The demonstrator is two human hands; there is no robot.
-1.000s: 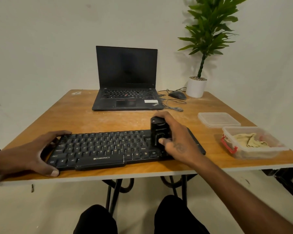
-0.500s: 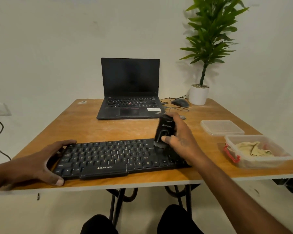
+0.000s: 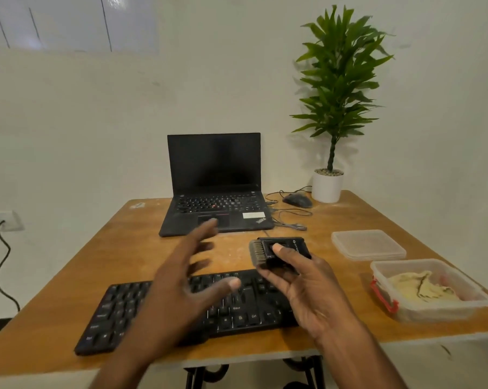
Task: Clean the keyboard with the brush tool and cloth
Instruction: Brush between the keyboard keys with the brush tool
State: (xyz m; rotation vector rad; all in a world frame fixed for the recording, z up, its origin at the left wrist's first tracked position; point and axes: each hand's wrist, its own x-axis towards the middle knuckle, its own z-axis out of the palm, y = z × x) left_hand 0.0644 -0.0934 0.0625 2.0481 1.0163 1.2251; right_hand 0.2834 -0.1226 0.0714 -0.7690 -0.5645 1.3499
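Since the earlier frame the brush tool point(image 3: 276, 255) is lifted off the keyboard point(image 3: 237, 307) and turned sideways, gripped in the right hand point(image 3: 307, 284) at 12 o'clock above the keys. The left hand point(image 3: 181, 293) is raised, its grip spread and holding nothing. Brushing seems paused; bristles probably need clearing or resetting next. The cloth point(image 3: 419, 287) lies in the container point(image 3: 476, 301) at 3 o'clock on the tabletop point(image 3: 110, 262).

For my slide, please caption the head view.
Right hand holds brush tool above keyboard; left hand open.
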